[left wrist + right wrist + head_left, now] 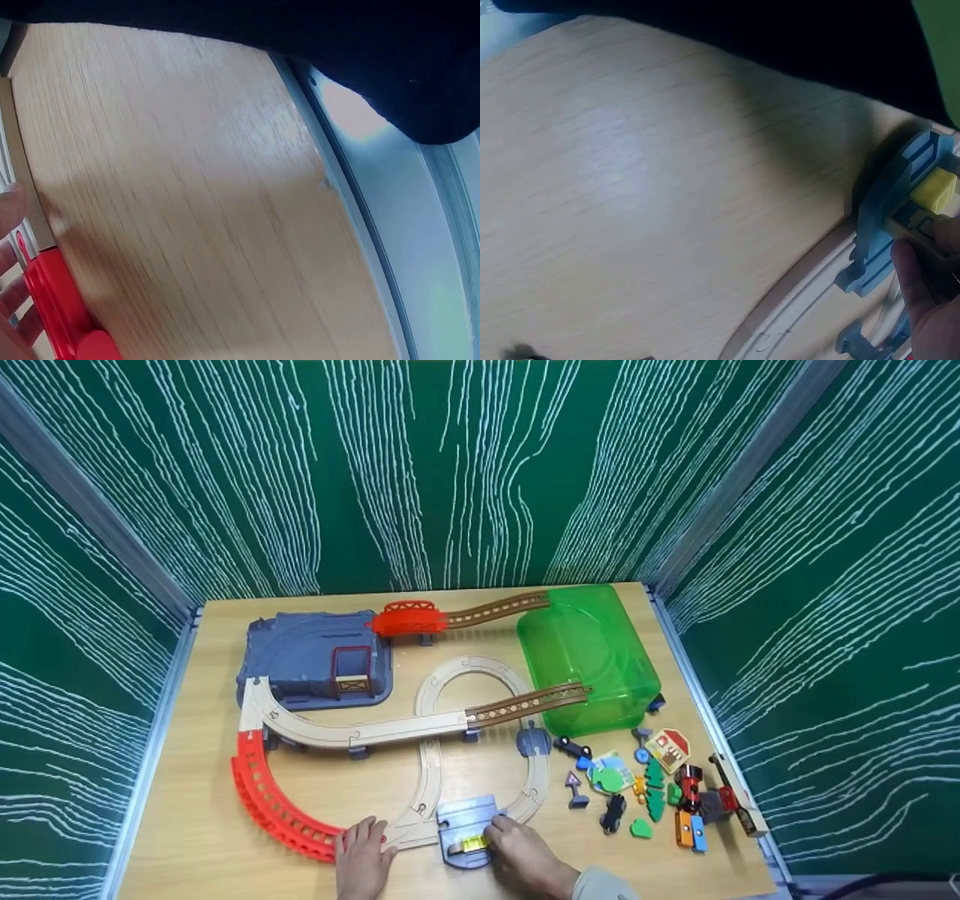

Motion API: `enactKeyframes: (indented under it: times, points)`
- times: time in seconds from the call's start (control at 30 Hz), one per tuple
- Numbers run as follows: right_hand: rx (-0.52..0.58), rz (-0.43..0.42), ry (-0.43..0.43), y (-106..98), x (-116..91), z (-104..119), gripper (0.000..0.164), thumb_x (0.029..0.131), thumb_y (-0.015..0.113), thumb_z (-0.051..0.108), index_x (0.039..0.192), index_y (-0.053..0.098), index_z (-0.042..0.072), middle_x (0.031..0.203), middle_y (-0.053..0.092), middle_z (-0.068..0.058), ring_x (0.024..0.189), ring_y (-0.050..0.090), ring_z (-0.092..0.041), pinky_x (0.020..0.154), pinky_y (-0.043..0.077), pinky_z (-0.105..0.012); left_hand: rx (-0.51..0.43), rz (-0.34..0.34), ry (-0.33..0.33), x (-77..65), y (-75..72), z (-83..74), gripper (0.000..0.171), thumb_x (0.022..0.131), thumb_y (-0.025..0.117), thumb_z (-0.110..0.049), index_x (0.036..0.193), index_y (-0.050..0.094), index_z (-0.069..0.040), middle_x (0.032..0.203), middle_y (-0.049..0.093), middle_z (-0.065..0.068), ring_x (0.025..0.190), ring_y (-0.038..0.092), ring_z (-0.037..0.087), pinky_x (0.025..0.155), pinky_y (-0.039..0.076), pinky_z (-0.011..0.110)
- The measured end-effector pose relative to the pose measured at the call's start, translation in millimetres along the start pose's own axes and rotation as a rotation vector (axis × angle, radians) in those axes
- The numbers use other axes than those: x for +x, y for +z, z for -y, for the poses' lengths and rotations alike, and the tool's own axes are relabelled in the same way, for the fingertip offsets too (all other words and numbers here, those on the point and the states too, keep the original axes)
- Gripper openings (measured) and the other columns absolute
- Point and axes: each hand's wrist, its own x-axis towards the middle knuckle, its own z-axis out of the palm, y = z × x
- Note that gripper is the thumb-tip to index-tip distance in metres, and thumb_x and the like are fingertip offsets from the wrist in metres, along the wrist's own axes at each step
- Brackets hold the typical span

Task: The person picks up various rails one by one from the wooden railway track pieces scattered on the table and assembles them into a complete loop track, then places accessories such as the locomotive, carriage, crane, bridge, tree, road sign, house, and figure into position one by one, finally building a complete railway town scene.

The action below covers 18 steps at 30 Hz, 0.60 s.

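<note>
My right hand [519, 849] pinches a small wooden toy wagon [916, 221] with a yellow block [934, 190] on it, thumb and fingers at its end. The wagon sits over the grey-blue track platform [472, 807], lengthwise across its near part. To the left, my left hand [364, 861] rests at the joint between the curved red track [281, 806] and a wooden switch track [411, 831]. Its fingers lie across the track, and in the left wrist view the thumb [10, 210] touches the wooden piece beside the red end.
A wooden track loop [538, 772] runs behind the platform. Raised track [409, 726] links a grey-blue base [300, 660] and an upturned green bin [600, 660]. Toy trees [655, 789], vehicles [613, 814] and signs [574, 789] lie at the right. A red bridge [409, 619] stands behind.
</note>
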Motion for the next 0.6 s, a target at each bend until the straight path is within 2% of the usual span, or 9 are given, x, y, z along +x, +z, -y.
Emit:
enactKeyframes:
  times: [0.2,0.27,0.37,0.47,0.53,0.6]
  points:
    - [0.019,0.009,0.002,2,2,3,0.016,0.072,0.058,0.003,0.086,0.061,0.009,0.080,0.051,0.003,0.072,0.049,-0.006,0.059,0.046,-0.019,0.000,0.035,-0.020,0.9,-2.5,-4.3,0.048,0.069,0.070,-0.025,0.111,0.056,-0.008,0.114,0.050,0.012,0.109,0.041,0.031,0.093,0.022,0.055]
    - [0.012,-0.007,-0.006,3,2,3,0.016,0.071,0.059,0.003,0.086,0.061,0.009,0.080,0.051,0.003,0.071,0.049,-0.007,0.060,0.046,-0.019,-0.024,0.022,0.005,2.1,-1.7,-9.3,0.050,0.069,0.069,-0.019,0.114,0.053,-0.005,0.115,0.049,0.014,0.112,0.039,0.032,0.093,0.023,0.056]
    - [-0.002,-0.042,-0.040,5,0,4,0.019,0.067,0.060,0.002,0.084,0.061,0.009,0.080,0.052,0.003,0.072,0.050,-0.007,0.061,0.047,-0.019,-0.153,0.048,0.140,6.0,1.9,-21.5,0.067,0.061,0.069,-0.012,0.123,0.046,0.001,0.123,0.044,0.018,0.118,0.034,0.035,0.096,0.022,0.055]
    - [0.020,-0.054,-0.046,6,-1,5,0.020,0.066,0.060,0.000,0.085,0.061,0.010,0.081,0.052,0.003,0.073,0.050,-0.007,0.063,0.047,-0.019,-0.253,0.171,0.320,12.1,8.6,-38.6,0.090,0.055,0.073,-0.022,0.132,0.034,0.001,0.135,0.035,0.017,0.124,0.027,0.035,0.099,0.020,0.052]
    - [0.068,-0.033,-0.023,5,-2,5,0.020,0.069,0.059,0.001,0.087,0.061,0.009,0.082,0.051,0.004,0.074,0.050,-0.006,0.064,0.047,-0.020,-0.241,0.252,0.404,16.6,14.3,-49.4,0.104,0.051,0.076,-0.037,0.136,0.028,-0.003,0.139,0.029,0.014,0.126,0.024,0.034,0.100,0.017,0.053]
    - [0.122,-0.001,0.000,4,-2,5,0.018,0.074,0.058,0.002,0.090,0.061,0.010,0.085,0.050,0.005,0.076,0.049,-0.005,0.065,0.047,-0.020,-0.176,0.275,0.450,20.1,19.0,-57.7,0.109,0.048,0.075,-0.051,0.136,0.029,-0.007,0.140,0.029,0.011,0.127,0.025,0.032,0.100,0.015,0.055]
